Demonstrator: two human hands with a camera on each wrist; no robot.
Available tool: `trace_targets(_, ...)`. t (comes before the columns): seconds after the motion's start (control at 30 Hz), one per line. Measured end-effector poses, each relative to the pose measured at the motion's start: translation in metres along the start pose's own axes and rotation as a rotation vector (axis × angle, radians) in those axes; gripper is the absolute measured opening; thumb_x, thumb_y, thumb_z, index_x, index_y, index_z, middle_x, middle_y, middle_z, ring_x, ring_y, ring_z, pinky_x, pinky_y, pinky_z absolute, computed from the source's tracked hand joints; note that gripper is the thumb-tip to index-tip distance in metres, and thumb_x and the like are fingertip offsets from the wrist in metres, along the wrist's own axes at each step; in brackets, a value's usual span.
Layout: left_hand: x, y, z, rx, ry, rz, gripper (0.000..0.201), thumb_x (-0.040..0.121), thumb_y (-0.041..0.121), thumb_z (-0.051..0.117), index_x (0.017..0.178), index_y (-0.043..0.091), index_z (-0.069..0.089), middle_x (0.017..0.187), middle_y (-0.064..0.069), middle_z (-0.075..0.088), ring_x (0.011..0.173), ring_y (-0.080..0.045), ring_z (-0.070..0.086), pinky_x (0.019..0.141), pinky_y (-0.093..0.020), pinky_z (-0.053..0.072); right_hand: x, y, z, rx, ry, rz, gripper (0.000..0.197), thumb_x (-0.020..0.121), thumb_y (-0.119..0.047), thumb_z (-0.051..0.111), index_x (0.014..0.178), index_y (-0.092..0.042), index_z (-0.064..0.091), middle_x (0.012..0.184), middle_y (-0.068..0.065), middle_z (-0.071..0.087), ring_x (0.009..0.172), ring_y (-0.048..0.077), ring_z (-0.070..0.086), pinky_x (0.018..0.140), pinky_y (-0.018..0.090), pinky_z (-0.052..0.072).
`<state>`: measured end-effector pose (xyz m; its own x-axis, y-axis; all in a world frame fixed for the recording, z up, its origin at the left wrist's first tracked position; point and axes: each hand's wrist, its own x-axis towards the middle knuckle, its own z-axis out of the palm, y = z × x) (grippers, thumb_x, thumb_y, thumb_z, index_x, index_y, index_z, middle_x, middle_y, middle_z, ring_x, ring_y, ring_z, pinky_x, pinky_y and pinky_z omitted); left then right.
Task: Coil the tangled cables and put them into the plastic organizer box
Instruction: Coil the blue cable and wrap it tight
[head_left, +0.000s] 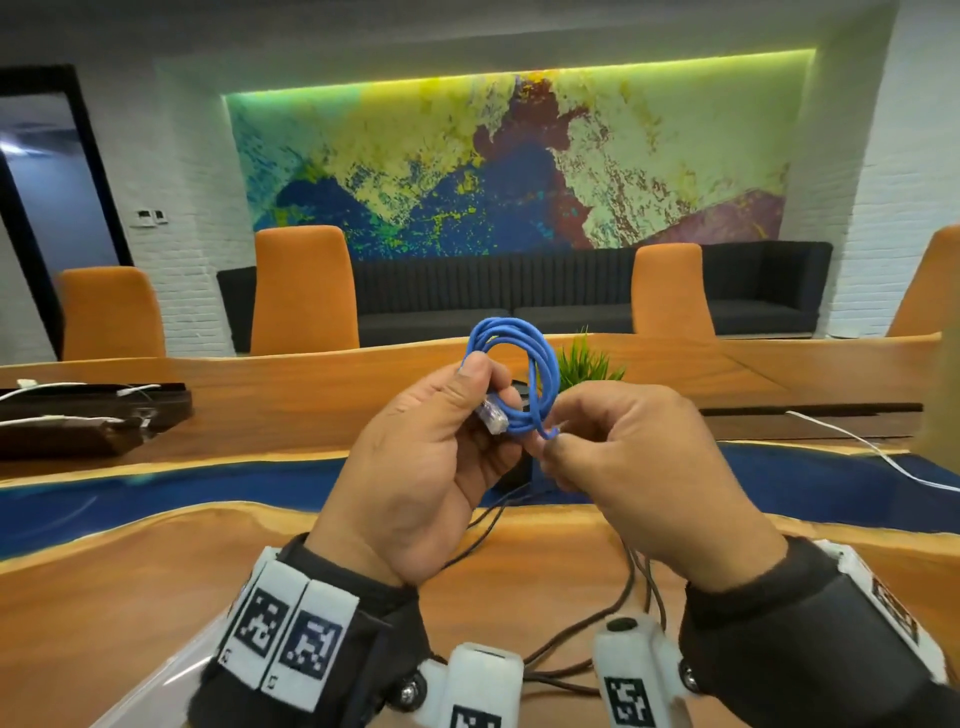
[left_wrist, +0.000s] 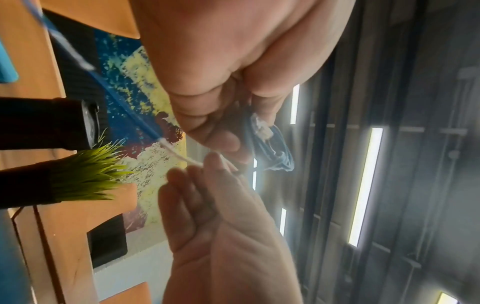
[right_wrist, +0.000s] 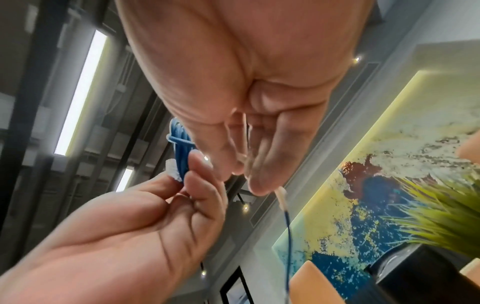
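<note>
The left hand (head_left: 431, 467) curls its thumb and fingers round a round coil of smooth blue cable (head_left: 519, 379), its clear plug (head_left: 493, 417) (ridged plastic) poking below the thumb. Just right, the right hand (head_left: 639, 467) pinches a thin pale tie (right_wrist: 244, 131) against the coil's lower edge, fingertips (head_left: 550, 452) closed together.

Two hands (head_left: 415, 467), one blue cable coil (head_left: 519, 374), four orange chairs (head_left: 304, 291), one plant (head_left: 589, 358), one sofa (head_left: 519, 291)

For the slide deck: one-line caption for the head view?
Left hand holds coiled blue cable; right hand pinches its lower end.
</note>
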<state>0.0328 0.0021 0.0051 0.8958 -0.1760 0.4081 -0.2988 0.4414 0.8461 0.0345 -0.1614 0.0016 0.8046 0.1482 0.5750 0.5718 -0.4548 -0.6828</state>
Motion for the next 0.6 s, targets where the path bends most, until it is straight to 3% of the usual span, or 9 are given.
trace_targets(0.13,-0.0014,-0.0013,-0.0016,0.154,0.008,-0.078,0.026,0.086,0.041,0.052,0.085,0.018,0.064,0.077,0.001,0.063,0.068,-0.012,0.056,0.063,-0.028,0.039,-0.0003,0.0001,-0.0002,0.045,-0.062,-0.083,0.018,0.085,-0.018,0.074,0.099,-0.029,0.076,0.088,-0.015,0.074,0.087,0.003,0.068,0.074,0.021,0.056)
trace_targets(0.27,-0.0006,-0.0047,-0.0027,0.239,0.028,-0.084,0.028,0.088,0.045,0.050,0.084,0.021,0.063,0.085,0.000,0.069,0.078,-0.013,0.060,0.072,-0.031,0.042,-0.0017,-0.0007,0.0015,-0.019,-0.078,-0.178,0.020,0.086,-0.016,0.071,0.101,-0.029,0.075,0.089,-0.015,0.072,0.089,0.005,0.067,0.077,0.024,0.056)
trace_targets(0.37,0.0009,-0.0064,-0.0014,0.261,0.130,-0.054,0.034,0.097,0.039,0.050,0.072,0.025,0.069,0.075,0.007,0.065,0.072,-0.010,0.055,0.077,-0.033,0.041,-0.0013,-0.0009,0.0016,-0.025,-0.031,-0.219,0.022,0.086,-0.009,0.070,0.098,-0.027,0.075,0.086,-0.013,0.072,0.086,0.008,0.067,0.075,0.028,0.055)
trace_targets(0.43,0.0018,-0.0073,-0.0017,0.297,0.182,-0.036,0.041,0.102,0.036,0.048,0.069,0.027,0.070,0.070,0.011,0.064,0.071,-0.010,0.052,0.077,-0.034,0.039,-0.0012,-0.0002,0.0011,-0.027,-0.062,-0.215,0.024,0.086,-0.007,0.069,0.100,-0.026,0.075,0.089,-0.012,0.073,0.088,0.008,0.067,0.077,0.026,0.056)
trace_targets(0.6,-0.0005,-0.0091,0.0009,0.356,0.160,0.014,0.034,0.103,0.034,0.044,0.079,0.022,0.065,0.080,0.004,0.068,0.069,-0.008,0.058,0.079,-0.038,0.038,-0.0024,-0.0034,-0.0079,0.071,-0.265,-0.079,0.041,0.085,0.008,0.058,0.110,-0.022,0.070,0.098,-0.007,0.074,0.095,0.006,0.069,0.085,0.024,0.056)
